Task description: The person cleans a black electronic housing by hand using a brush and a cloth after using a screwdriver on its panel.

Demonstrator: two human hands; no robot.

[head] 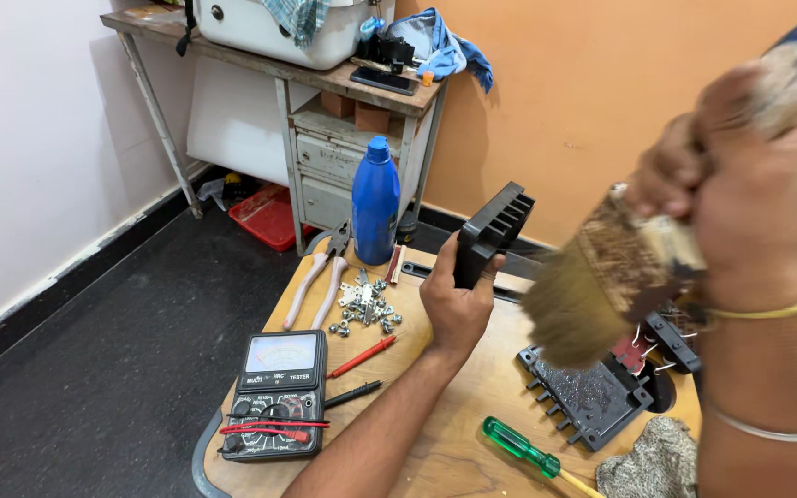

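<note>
My left hand point(457, 300) holds up a black ribbed plastic part point(493, 227) above the wooden table point(458, 443). Close to the camera, my right hand point(749, 198) grips an old paintbrush point(601, 277) whose bristles point down and left, between the ribbed part and a black finned housing point(588, 397) that lies on the table. The brush handle rises toward the top right corner.
On the table lie an analog multimeter point(277, 392) with red and black probes, pliers point(320, 277), a pile of small metal screws point(363, 309), a blue bottle point(375, 203), a green-handled screwdriver point(520, 444) and a grey rag point(652, 466). A metal stand point(325, 92) is behind.
</note>
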